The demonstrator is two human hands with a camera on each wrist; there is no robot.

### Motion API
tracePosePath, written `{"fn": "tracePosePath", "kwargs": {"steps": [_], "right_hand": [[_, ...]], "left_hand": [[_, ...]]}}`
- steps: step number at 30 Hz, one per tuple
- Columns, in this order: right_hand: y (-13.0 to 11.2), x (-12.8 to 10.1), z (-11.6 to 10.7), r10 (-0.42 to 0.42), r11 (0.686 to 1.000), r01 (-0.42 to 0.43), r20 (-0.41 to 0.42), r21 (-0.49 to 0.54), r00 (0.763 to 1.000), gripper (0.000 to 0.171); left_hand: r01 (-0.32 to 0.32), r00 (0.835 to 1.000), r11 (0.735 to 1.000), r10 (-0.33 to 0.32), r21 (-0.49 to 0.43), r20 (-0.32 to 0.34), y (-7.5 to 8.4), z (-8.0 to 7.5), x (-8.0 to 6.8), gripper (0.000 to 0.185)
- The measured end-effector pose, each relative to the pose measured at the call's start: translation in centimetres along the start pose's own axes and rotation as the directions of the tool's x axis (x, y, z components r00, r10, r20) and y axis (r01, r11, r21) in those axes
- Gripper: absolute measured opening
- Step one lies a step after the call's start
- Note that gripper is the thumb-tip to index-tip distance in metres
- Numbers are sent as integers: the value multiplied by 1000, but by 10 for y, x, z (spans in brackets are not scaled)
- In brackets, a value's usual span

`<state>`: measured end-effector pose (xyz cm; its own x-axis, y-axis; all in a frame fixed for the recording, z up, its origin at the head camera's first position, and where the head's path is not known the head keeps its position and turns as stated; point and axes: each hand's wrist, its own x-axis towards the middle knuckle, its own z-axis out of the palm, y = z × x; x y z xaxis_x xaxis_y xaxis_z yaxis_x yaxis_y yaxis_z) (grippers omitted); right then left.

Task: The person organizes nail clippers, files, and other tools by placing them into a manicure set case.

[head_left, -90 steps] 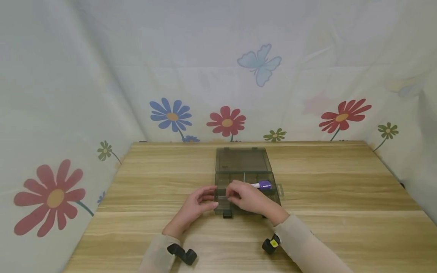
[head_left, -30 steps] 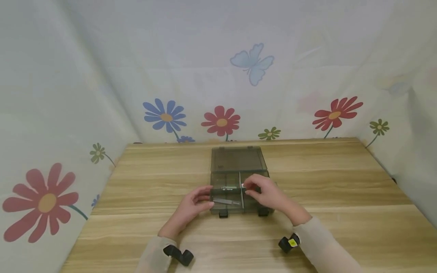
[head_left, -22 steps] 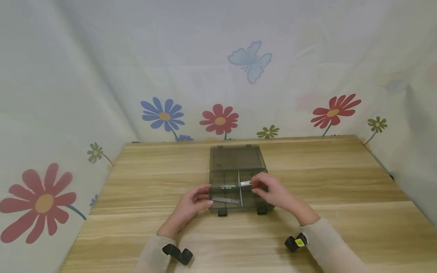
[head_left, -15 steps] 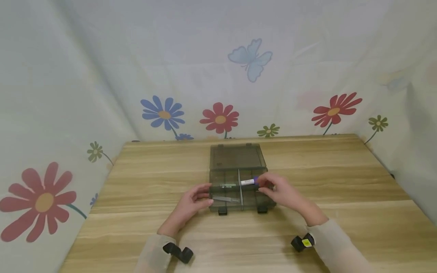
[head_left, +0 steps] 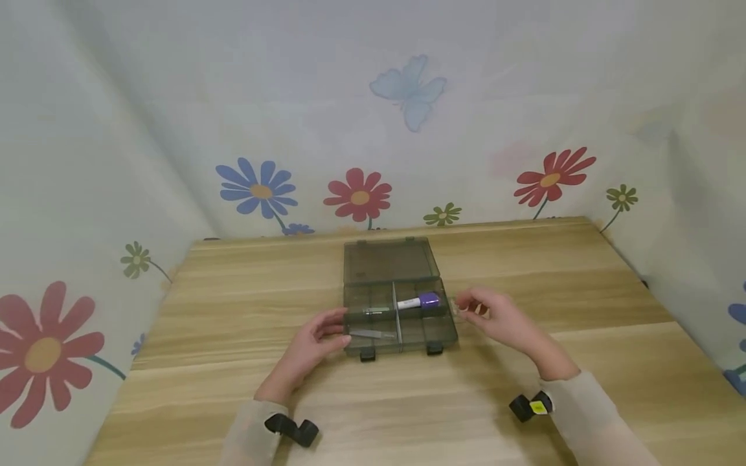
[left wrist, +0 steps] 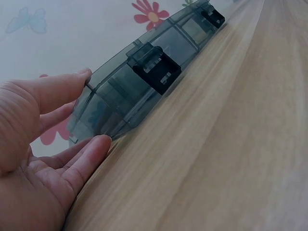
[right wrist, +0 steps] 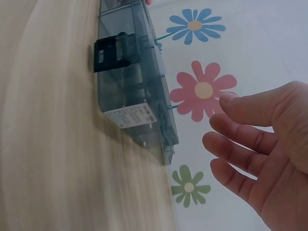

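A smoky see-through organiser box lies open on the wooden table, its lid folded flat behind it. A purple-capped tube lies in the back right compartment. A thin pen-like item and a silvery strip lie in the left compartments. My left hand touches the box's left front corner with straight thumb and fingers; the left wrist view shows the same hand against the box. My right hand hovers just right of the box, fingers relaxed and empty. In the right wrist view this hand is apart from the box.
Two black latches sit on the box's front wall. Flower-printed cloth walls enclose the table on the left, back and right. Bare wood lies all around the box.
My right hand has let go of the purple-capped tube, left it in the back right compartment, and drawn away to the right. The left hand has stayed at the box's corner.
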<state>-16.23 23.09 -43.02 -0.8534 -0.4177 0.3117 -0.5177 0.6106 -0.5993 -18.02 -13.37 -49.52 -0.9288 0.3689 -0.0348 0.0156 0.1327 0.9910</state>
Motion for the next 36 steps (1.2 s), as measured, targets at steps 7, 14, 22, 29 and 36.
{"fn": "tracePosePath", "kwargs": {"steps": [7,14,22,29,36], "right_hand": [[9,-13,-8,10,1000,-10,9,-6,1000,19],[13,-40,-12,27,999,-26,37,-29,999,20],[13,-59,-15,69,998,-68,111,-17,991,13],[15,-71,-16,57,998,-59,143,14,988,10],[21,-83,-11,118,993,-116,173,-20,978,17]], "left_hand": [[-23,999,1000,23,21,-31,-9,-6,7,59],[-3,1000,1000,3,-9,19,4,2,-2,60],[13,999,1000,-13,-6,35,12,4,-10,60],[11,999,1000,-10,-10,30,13,3,-10,60],[7,1000,1000,-6,-9,17,17,1,-10,60]]}}
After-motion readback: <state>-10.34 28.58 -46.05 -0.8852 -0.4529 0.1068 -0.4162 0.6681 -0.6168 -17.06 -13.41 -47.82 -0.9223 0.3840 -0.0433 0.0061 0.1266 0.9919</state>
